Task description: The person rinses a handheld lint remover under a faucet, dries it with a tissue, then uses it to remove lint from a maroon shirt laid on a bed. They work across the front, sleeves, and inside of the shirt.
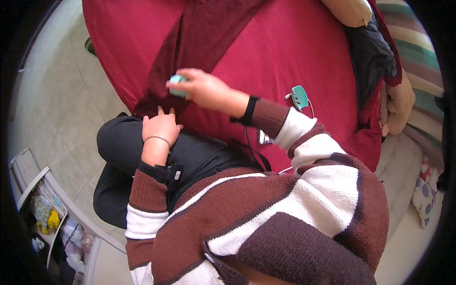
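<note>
My right hand [206, 89] is closed around a small teal rounded object [178, 85]; most of it is hidden by the fingers, so its kind does not show. It is over a dark maroon velvety cloth [194, 42], which runs in a long strip from the far edge toward my knee. Whether the object touches the cloth, I cannot tell. My left hand [162, 128] lies at the cloth's near end with fingers apart, close to my thigh, and holds nothing.
The cloth lies on a red sheet [280, 61]. To the right are a teal slotted piece [299, 98] with a white cable and a small white item [265, 137]. Dark clothing [373, 57] and a beige cushion [349, 10] lie at far right. A shelf [52, 190] stands lower left.
</note>
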The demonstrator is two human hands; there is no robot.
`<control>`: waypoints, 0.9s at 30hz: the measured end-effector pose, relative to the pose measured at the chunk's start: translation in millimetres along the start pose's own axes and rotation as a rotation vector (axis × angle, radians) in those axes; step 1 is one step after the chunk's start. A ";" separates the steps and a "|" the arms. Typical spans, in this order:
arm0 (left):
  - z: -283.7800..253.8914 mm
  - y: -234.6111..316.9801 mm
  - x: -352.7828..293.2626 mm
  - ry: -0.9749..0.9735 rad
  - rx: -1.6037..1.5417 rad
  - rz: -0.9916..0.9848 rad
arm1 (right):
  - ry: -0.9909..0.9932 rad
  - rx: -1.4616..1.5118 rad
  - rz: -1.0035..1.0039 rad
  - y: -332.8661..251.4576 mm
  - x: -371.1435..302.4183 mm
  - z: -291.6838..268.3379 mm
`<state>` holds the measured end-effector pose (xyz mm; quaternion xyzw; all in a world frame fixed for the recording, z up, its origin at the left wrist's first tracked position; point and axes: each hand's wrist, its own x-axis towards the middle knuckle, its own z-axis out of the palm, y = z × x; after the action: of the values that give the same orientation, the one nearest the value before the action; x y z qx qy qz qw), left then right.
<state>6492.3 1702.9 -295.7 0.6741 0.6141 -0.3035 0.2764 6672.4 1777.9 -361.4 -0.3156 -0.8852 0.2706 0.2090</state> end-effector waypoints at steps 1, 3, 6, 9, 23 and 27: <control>-0.4 0.5 -0.4 -0.005 0.001 0.000 | 0.052 -0.042 -0.019 19.7 4.4 -9.6; -1.6 -0.1 -1.5 0.000 0.009 0.004 | 0.156 -0.211 -0.024 79.9 27.7 -37.7; -3.0 -0.8 -2.4 0.002 0.004 0.006 | 0.353 -0.145 0.053 175.2 75.7 -85.6; -3.6 -1.3 -3.3 0.003 0.004 -0.002 | 0.376 -0.362 0.181 222.3 106.7 -121.1; -7.8 0.7 -0.8 -0.024 -0.021 0.025 | 0.233 0.024 0.187 -30.6 5.8 26.2; -1.6 -1.1 -3.0 0.025 0.018 0.031 | 0.301 -0.227 0.144 97.3 53.6 -52.2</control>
<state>6491.2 1702.2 -292.4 0.6897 0.6043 -0.2963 0.2671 6705.7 1895.7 -370.2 -0.4363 -0.8440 0.1330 0.2821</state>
